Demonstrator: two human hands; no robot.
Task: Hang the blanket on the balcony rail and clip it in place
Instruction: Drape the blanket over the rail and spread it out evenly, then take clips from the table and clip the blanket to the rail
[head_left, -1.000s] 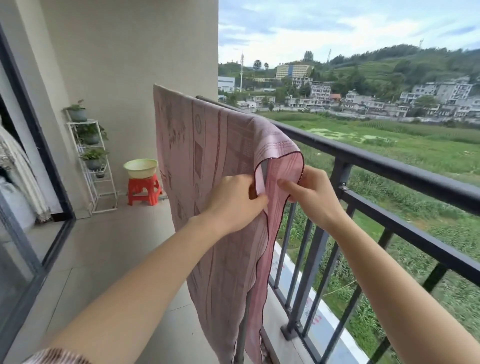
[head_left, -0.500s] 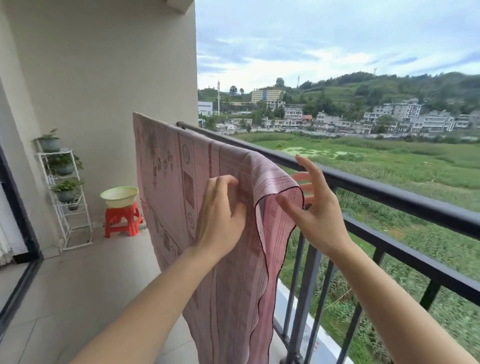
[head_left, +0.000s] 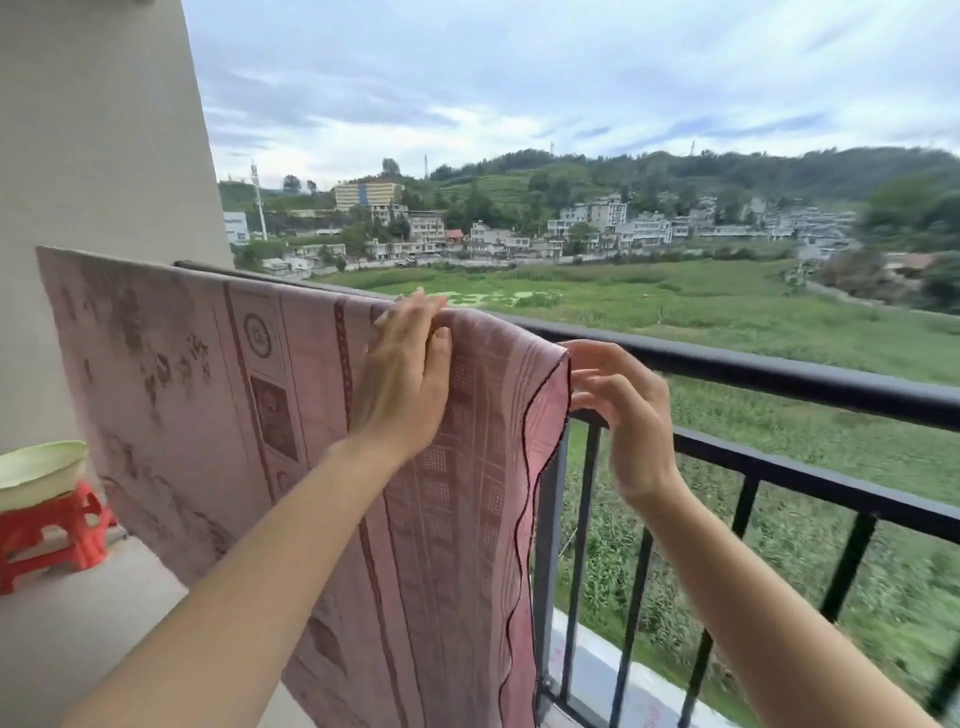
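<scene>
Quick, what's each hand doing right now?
Left hand: open, fingers flat on the blanket over the rail.
Right hand: open, holding nothing, beside the blanket's edge.

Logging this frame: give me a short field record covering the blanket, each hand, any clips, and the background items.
blanket: pink patterned blanket draped over the black metal balcony rail, hanging down on the balcony side
left hand: left hand flat on the blanket at the rail top, fingers straight
right hand: right hand beside the blanket's dark-trimmed right edge, fingers loosely curved, blurred; contact unclear
clips: none in view
background: pale green basin on a red plastic stool, far left
</scene>
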